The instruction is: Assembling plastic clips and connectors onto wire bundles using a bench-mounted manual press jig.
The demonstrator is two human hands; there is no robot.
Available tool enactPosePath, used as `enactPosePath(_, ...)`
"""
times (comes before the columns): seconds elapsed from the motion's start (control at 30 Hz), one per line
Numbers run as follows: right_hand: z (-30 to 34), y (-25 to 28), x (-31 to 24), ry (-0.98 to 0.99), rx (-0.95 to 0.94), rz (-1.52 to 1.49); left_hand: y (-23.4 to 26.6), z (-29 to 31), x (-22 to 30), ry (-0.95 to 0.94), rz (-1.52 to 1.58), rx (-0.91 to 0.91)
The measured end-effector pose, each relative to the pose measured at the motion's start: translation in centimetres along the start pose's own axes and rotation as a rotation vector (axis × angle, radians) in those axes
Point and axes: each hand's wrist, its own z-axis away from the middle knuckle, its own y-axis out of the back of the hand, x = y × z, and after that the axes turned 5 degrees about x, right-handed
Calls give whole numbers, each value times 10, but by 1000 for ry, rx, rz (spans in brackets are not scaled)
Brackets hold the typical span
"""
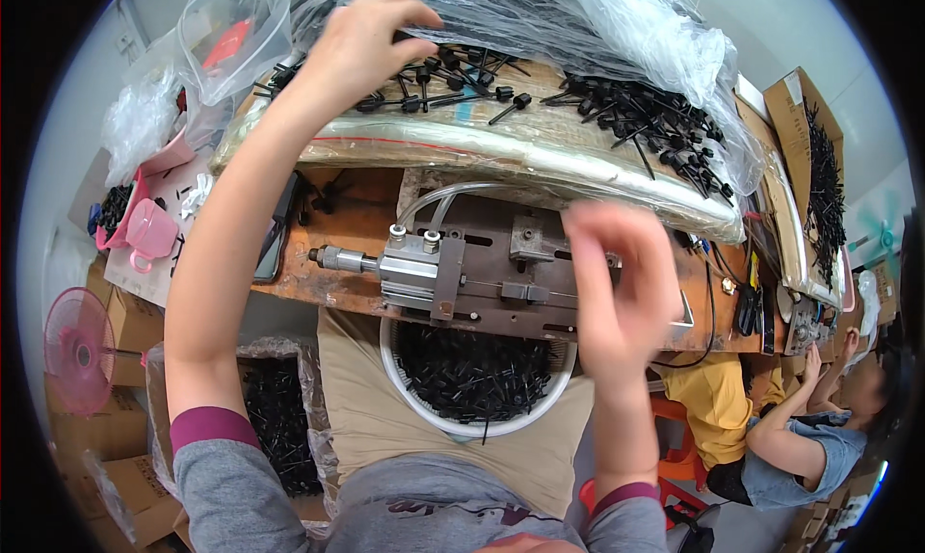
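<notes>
My left hand point(371, 40) reaches over a loose pile of black plastic parts point(424, 76) with thin stems and round heads, on a plastic-wrapped board. Its thumb and forefinger are apart, and I see nothing between them. My right hand point(626, 288) is curled above the right end of a metal bench fixture point(506, 269). Motion smears its fingers, so whether they hold anything is hidden. On the fixture sits a silver pneumatic cylinder point(409, 276) with two clear hoses. Below it, a white basket point(393, 375) full of similar black parts rests between my legs.
More black parts point(646, 119) lie at the board's right under clear plastic sheeting point(665, 47). A lined box of black parts point(279, 408) stands at lower left. Left are a pink cup point(151, 230) and a pink fan point(79, 339). A co-worker point(795, 437) sits at right.
</notes>
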Motion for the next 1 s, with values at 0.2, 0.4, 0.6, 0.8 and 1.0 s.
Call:
enactPosePath(0.2, -101, -43, 89, 405, -336, 521, -24, -11, 41, 111, 198, -286)
enactPosePath(0.4, -129, -48, 108, 236, -678, 478, -40, -10, 28, 52, 209, -193)
enactPosePath(0.6, -129, -23, 92, 155, -729, 493, -57, -21, 24, -16, 99, -279)
enactPosePath(0.8, -126, -9, 98, 68, -602, 448, -51, -38, 38, -28, 2, -474)
enactPosePath(1.0, -112, -1, 91, 223, -264, 398, -48, -42, 42, 101, 316, -194)
